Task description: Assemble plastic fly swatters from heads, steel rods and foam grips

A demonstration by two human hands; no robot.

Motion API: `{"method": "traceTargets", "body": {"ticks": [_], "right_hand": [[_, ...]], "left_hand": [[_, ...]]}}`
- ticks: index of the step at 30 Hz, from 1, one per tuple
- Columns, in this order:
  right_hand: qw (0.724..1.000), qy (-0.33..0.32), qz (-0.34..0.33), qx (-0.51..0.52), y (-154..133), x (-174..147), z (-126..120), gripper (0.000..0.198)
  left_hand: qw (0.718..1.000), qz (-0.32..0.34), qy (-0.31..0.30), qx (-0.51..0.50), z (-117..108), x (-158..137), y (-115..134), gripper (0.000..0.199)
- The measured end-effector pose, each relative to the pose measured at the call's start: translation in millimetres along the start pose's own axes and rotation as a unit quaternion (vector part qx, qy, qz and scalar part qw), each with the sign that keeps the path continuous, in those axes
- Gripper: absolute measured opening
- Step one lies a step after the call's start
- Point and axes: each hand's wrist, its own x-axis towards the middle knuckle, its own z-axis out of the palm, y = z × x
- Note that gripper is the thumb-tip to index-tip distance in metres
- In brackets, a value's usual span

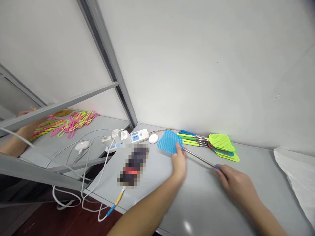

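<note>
A blue fly swatter [168, 141] with a metal rod is held between both hands, tilted with its mesh head to the left. My left hand [179, 161] grips it where the head meets the rod. Around the blue handle end, my right hand [233, 180] is closed, hiding most of the handle. Just behind lies a stack of fly swatters [221, 143] with lime, red and blue heads to the right and coloured handles to the left.
On the grey table [197, 196] are a blurred-out phone-like object [135, 166] with a cable, a power strip [139, 135] and a round white case [153, 139]. White plastic [297, 180] lies at right. Beyond a metal frame, another person's arm [18, 139] is beside pink-yellow cords [76, 121].
</note>
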Motion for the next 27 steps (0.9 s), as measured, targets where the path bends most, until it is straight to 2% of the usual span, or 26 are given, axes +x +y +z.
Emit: {"method": "traceTargets", "body": {"ticks": [3, 8, 14, 20, 27], "right_hand": [[0.998, -0.033, 0.015, 0.058, -18, 5, 3, 0.031], [0.990, -0.048, 0.050, 0.124, -22, 12, 4, 0.030], [0.984, -0.071, 0.063, 0.152, -19, 10, 0, 0.031], [0.984, -0.047, 0.068, 0.159, -15, 8, -2, 0.030], [0.981, -0.050, 0.099, 0.158, -25, 10, -1, 0.030]], "left_hand": [[0.996, -0.044, -0.071, -0.021, 9, -20, -10, 0.055], [0.991, 0.020, -0.130, 0.027, 8, -17, -3, 0.045], [0.996, 0.008, -0.087, -0.007, 7, -6, 2, 0.043], [0.998, 0.020, -0.059, -0.006, 3, 2, 0, 0.047], [0.998, 0.045, -0.035, 0.012, 5, 0, 1, 0.037]]}}
